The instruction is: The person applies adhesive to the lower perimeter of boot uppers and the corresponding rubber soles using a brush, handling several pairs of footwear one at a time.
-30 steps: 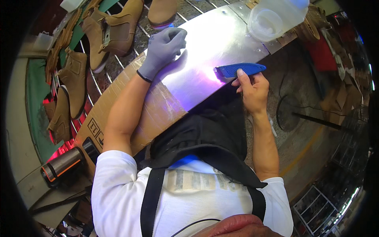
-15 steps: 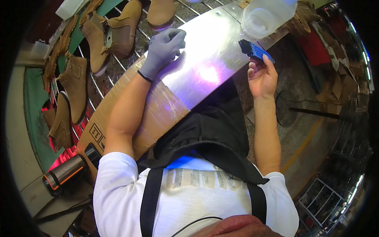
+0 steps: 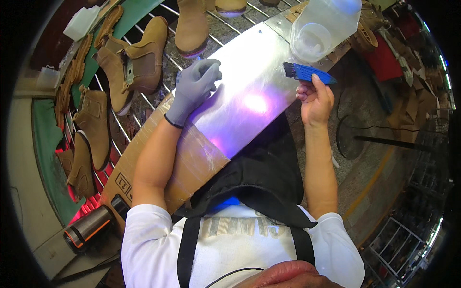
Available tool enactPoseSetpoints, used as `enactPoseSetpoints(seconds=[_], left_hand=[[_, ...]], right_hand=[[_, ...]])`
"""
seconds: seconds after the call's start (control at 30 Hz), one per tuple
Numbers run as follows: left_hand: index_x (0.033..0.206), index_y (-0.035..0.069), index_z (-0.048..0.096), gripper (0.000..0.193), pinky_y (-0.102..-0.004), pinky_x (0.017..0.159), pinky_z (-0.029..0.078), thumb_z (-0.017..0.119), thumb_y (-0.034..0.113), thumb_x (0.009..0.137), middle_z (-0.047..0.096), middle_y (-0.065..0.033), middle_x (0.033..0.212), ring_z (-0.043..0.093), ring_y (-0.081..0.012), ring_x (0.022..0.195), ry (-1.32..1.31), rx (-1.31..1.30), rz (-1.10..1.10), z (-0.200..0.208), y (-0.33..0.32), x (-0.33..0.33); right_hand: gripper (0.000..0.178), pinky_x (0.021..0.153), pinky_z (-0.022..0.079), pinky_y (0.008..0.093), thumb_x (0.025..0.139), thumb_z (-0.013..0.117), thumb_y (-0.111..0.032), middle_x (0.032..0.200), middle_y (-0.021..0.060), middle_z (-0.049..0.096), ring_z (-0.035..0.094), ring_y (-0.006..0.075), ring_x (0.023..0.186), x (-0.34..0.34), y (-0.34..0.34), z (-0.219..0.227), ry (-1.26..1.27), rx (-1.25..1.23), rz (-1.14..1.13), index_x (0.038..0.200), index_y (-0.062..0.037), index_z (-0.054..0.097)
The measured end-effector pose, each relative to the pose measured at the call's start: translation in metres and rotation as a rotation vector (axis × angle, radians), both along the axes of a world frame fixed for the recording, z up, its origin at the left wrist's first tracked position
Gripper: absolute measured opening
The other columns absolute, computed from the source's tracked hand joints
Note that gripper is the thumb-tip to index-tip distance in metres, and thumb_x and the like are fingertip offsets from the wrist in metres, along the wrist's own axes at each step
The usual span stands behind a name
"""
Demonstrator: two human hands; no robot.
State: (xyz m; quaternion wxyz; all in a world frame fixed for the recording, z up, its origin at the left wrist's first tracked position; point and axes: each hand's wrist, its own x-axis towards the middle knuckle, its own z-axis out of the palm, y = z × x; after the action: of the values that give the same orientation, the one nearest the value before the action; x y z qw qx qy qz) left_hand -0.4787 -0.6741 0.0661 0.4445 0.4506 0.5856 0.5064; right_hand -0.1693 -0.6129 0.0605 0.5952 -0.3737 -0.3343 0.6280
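Note:
My left hand [image 3: 194, 89], in a grey glove with a dark cuff, is curled closed above the left edge of a shiny metal sheet [image 3: 273, 48]; nothing shows in its fingers. My bare right hand [image 3: 317, 103] grips a blue-handled brush [image 3: 312, 74] between thumb and fingers. The brush's black bristles point left over the sheet's right edge. Just beyond the brush stands a translucent plastic container [image 3: 331, 24] with a round opening, its contents too blurred to tell. A tan ankle boot [image 3: 191, 29] stands on the rack beyond my left hand.
More tan boots [image 3: 149, 53] stand on a metal-bar rack [image 3: 137, 113] at the left. Cardboard [image 3: 187, 163] lies under my left forearm. A steel flask [image 3: 89, 229] lies at the lower left. Red material [image 3: 384, 57] and a black pole [image 3: 389, 140] are at the right.
The brush has turned so that its bristles point more squarely left, and my right hand has shifted slightly down. The left hand stays curled. The whole view has shifted, showing more boots at the top.

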Motion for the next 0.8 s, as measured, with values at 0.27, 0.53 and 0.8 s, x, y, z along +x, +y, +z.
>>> enactPoseSetpoints(seconds=[0.27,0.53,0.8], left_hand=[[0.121,-0.003,0.066,0.032,-0.0210,0.060,0.048,0.062,0.024,0.103,0.072,-0.0075,0.093,0.062,-0.0065,0.068,0.031,0.013,-0.012,0.004,-0.001,0.004],[0.121,-0.004,0.066,0.032,-0.0222,0.062,0.051,0.062,0.021,0.102,0.073,-0.0087,0.094,0.064,-0.0078,0.070,0.003,0.001,-0.003,0.005,-0.004,0.004],[0.122,-0.004,0.066,0.031,-0.0205,0.057,0.048,0.061,0.020,0.103,0.075,-0.0109,0.095,0.062,-0.0058,0.066,0.055,0.008,0.006,0.006,-0.003,0.005]], right_hand=[[0.020,0.052,0.057,0.0252,0.099,0.066,-0.017,0.084,0.0119,0.071,0.068,0.0162,0.061,0.004,0.013,0.008,-0.383,-0.002,-0.025,0.100,0.0036,0.066],[0.019,0.057,0.056,0.0303,0.099,0.065,-0.021,0.084,0.0107,0.071,0.067,0.0184,0.063,-0.007,0.025,0.008,0.152,-0.144,0.225,0.099,-0.0020,0.067],[0.022,0.057,0.049,0.0338,0.098,0.062,-0.022,0.079,0.0125,0.069,0.062,0.0209,0.061,-0.002,0.055,-0.005,0.285,-0.012,-0.087,0.097,0.0003,0.066]])
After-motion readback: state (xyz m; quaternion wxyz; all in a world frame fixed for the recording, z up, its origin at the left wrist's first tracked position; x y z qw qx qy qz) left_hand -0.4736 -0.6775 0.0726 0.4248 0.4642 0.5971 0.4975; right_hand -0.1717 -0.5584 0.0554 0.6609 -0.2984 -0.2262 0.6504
